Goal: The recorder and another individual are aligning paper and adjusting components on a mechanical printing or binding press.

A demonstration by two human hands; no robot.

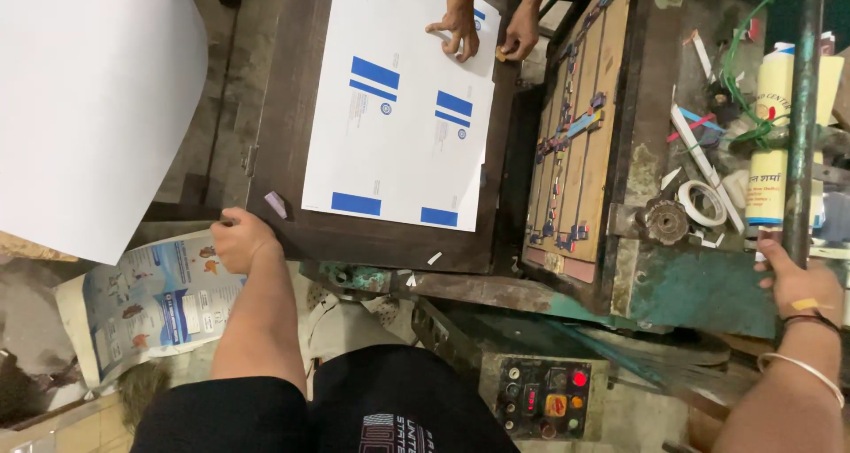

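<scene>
Hands at the die-cutting press.
Left hand clenched on platen edge; right hand grasping vertical lever.

A single head-worn camera looks steeply down, close over the press bed.

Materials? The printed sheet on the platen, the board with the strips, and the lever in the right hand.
Printed sheet: thin white card or paper, matte, blue blocks. Board: probably plywood, bare tan grain with dark inset strips. Lever: dark worn metal, gripped by right hand. Left hand rests on the table edge.
</scene>
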